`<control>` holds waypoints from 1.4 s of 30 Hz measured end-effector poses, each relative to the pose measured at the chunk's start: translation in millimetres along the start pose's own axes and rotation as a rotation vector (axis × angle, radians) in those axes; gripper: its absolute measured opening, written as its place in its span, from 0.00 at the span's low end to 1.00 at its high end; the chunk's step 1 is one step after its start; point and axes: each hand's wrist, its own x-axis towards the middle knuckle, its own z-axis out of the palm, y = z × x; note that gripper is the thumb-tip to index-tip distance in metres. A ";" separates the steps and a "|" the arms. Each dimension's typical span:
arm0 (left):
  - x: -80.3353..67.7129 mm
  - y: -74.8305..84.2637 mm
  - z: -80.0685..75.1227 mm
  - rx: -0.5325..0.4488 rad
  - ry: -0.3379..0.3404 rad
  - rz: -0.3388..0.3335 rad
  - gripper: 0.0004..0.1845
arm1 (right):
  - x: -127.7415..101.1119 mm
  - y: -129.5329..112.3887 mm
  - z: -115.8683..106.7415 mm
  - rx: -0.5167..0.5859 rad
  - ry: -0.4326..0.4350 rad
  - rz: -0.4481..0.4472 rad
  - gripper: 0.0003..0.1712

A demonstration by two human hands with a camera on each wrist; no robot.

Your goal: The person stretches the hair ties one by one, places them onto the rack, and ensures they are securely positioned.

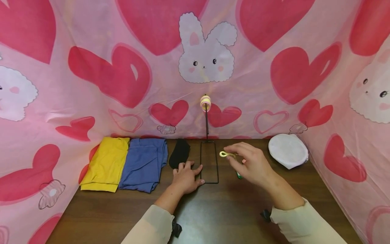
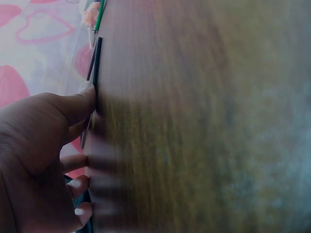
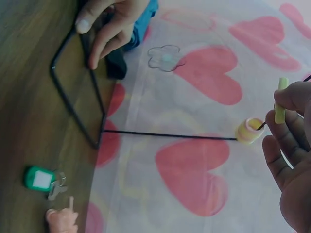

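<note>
My left hand (image 1: 186, 178) lies at the left side of a black wire stand (image 1: 218, 162). Its thumb and index finger press on the stand's rectangular base, spread apart, while the other fingers reach beside a folded black cloth item (image 1: 179, 152). Between thumb and fingertips, my right hand (image 1: 251, 162) pinches a pale yellow hair tie (image 1: 223, 154), raised to the right of the stand. Pink and yellow hair ties (image 1: 205, 101) are bunched on the stand's upper arm. In the right wrist view, the pinched hair tie (image 3: 280, 114) appears edge-on, close to that bunch.
Yellow folded cloth (image 1: 105, 164) and blue folded cloth (image 1: 144, 164) lie at left. A round white mesh pouch (image 1: 287, 150) sits at right. Behind the right hand are keys with a green tag (image 3: 40, 178) and a small pink item (image 3: 62, 221). A patterned curtain (image 1: 170, 91) encloses the table.
</note>
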 end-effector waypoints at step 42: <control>-1.7 -0.2 -0.2 0.000 -0.005 0.003 0.35 | 87.6 -5.4 12.8 -0.026 0.138 -0.051 0.09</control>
